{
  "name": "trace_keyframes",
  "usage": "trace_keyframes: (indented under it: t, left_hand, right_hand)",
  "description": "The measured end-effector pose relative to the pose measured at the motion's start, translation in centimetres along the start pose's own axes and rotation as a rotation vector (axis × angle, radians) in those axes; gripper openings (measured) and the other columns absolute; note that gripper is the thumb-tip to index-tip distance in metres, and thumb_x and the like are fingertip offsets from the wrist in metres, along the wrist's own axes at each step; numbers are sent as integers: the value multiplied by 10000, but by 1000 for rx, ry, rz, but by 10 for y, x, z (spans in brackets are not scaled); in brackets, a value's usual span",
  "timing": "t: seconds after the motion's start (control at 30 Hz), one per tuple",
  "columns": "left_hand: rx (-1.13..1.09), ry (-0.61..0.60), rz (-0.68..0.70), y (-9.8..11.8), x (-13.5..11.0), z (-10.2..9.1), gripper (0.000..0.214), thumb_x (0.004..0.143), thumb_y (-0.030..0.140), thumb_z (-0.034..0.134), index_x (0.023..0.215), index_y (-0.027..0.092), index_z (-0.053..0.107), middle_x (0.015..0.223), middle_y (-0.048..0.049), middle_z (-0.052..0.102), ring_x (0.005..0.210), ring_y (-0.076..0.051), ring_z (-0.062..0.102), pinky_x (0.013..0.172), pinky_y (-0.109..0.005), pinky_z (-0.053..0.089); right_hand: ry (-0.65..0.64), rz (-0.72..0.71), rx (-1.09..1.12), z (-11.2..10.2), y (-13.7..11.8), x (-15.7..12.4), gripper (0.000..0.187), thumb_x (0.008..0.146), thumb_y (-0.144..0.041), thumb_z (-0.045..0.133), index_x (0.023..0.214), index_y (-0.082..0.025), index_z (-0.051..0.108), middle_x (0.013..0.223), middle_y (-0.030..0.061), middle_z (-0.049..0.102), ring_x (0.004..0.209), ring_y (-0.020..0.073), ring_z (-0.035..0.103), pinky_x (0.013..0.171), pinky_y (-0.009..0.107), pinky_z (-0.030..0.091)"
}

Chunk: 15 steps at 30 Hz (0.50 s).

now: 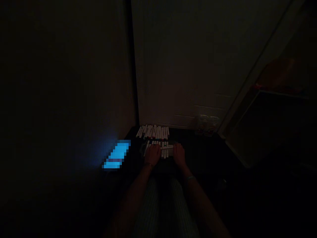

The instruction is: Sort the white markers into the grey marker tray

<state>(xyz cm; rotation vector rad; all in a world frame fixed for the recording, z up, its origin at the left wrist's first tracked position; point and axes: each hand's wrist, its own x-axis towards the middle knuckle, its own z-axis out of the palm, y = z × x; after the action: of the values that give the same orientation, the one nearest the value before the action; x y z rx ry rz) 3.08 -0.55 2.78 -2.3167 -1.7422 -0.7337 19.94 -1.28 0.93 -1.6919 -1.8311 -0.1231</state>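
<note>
A white marker (pixel 167 147) lies roughly level between my two hands. Its left end is in the closed fingers of my left hand (pixel 153 154), and the closed fingers of my right hand (pixel 179 154) are at its other end. Below and behind it, a row of white markers (pixel 165 154) lies side by side, apparently in a clear case (pixel 143 148); my left hand hides part of the row. Farther back, a second row of white markers (pixel 155 132) rests on the dark table. Low light blurs the finger details.
A glowing, pixelated screen (pixel 116 155) lies at the table's left. Clear plastic containers (pixel 207 125) stand at the back right, near the wall (pixel 178 66). The dark table (pixel 208 155) ends close to my legs. Shelving (pixel 274 91) with reddish items is dimly visible at right.
</note>
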Motion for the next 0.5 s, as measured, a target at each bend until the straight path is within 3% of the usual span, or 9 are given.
trace_keyframes:
  t: [0.17, 0.3, 0.5]
  left_hand:
    - [-18, 25, 55, 1, 0, -1, 279, 882, 283, 264, 865, 184, 524, 851, -71, 577, 867, -195, 492, 751, -328, 332]
    - [-9, 26, 59, 0, 0, 0, 286, 886, 281, 256, 853, 186, 524, 857, -68, 572, 867, -194, 484, 766, -332, 332]
    - [4, 39, 46, -2, 0, 2, 273, 880, 254, 270, 921, 185, 531, 924, -72, 563, 893, -204, 461, 803, -351, 328]
  right_hand:
    - [28, 9, -17, -8, -5, -4, 311, 887, -210, 246, 1094, -201, 477, 1066, 101, 514, 971, 202, 437, 827, 355, 289]
    - [-31, -5, 32, -15, -6, -5, 323, 884, -211, 243, 1079, -212, 500, 1034, 107, 539, 934, 213, 450, 798, 363, 297]
    - [-64, 48, 56, -6, 1, -2, 305, 897, -249, 241, 1010, -236, 524, 996, 64, 576, 912, 193, 469, 780, 320, 305]
